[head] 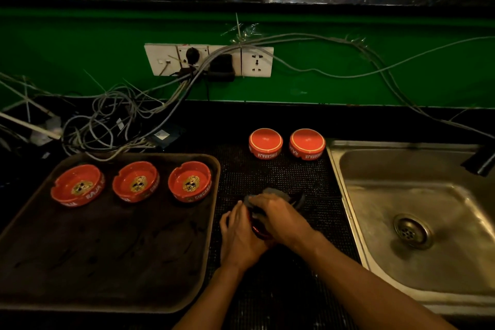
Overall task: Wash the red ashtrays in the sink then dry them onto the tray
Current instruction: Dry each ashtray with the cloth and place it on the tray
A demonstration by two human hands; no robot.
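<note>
Three red ashtrays stand upright in a row along the far side of the dark tray point(112, 262): one at the left point(77, 185), one in the middle point(135, 181), one at the right point(190, 180). Two more red ashtrays point(265, 143) point(307, 144) lie upside down on the black mat left of the steel sink point(417, 211). Between tray and sink, my left hand point(239, 238) holds another red ashtray point(259, 230), mostly hidden. My right hand point(278, 215) presses a dark cloth point(270, 193) onto it.
A black dotted mat point(281, 177) covers the counter between tray and sink. A tangle of grey cables point(112, 120) lies behind the tray, below a white socket strip point(209, 60) on the green wall. A dark tap point(482, 162) reaches over the sink's far right corner.
</note>
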